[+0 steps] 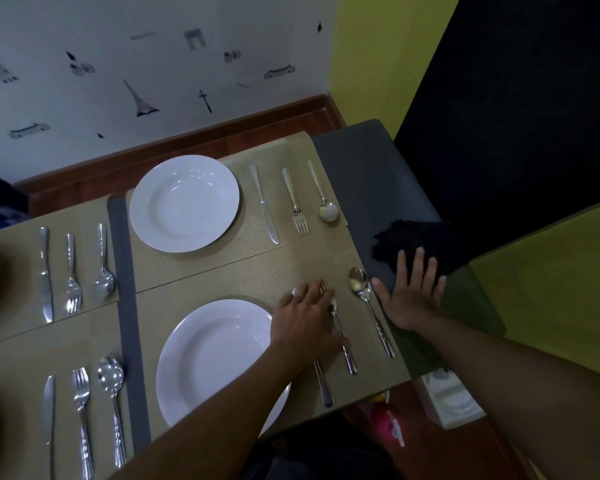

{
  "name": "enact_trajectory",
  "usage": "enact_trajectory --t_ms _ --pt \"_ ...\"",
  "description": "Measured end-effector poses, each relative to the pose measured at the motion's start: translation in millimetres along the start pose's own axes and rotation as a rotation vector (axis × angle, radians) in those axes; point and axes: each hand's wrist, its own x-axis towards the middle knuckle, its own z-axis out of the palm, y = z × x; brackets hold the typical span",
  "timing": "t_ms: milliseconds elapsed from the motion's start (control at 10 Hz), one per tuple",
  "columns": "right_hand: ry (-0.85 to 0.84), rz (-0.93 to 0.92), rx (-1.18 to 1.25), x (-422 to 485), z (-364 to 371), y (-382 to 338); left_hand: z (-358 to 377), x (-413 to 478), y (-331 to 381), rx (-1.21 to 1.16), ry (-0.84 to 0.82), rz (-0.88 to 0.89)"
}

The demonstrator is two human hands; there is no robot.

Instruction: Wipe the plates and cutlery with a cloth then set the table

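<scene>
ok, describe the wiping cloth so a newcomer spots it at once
Start at the table: a bare grey strip runs along its right edge. The cloth lies there, just beyond the right hand. It alone is black and crumpled; the nearby spoon is shiny metal.

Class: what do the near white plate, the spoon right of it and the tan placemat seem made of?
Round white plate: probably glazed ceramic; glossy highlights. Shiny silver spoon: polished metal, likely steel; mirror-like bowl. Tan rectangular placemat: matte woven vinyl or fibre; herringbone texture.

Wallpaper (pixel 118 46) with Eiffel Tower prints meets a brown baseboard (pixel 187 140). A white box (pixel 454 403) and pink object (pixel 383 424) sit on the floor (pixel 440 452).
</scene>
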Motion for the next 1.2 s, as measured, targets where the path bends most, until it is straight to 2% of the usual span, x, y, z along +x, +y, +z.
enact_trajectory --t_ms 500,900,1000,1200 --pt "0.004 -0.004 0.005 0 0 1 -1 -8 -22 0.089 -0.092 -0.027" --pt "0.007 -0.011 -0.003 0 -1 1 -14 -9 -32 -0.093 -0.076 -0.004" --pt "0.058 -0.019 -0.018 -8 -6 -2 -22 -9 -40 -0.162 -0.104 0.006" --pt "0.302 -0.066 0.052 -25 -36 -23 -59 -6 -51 -0.142 -0.047 0.014"
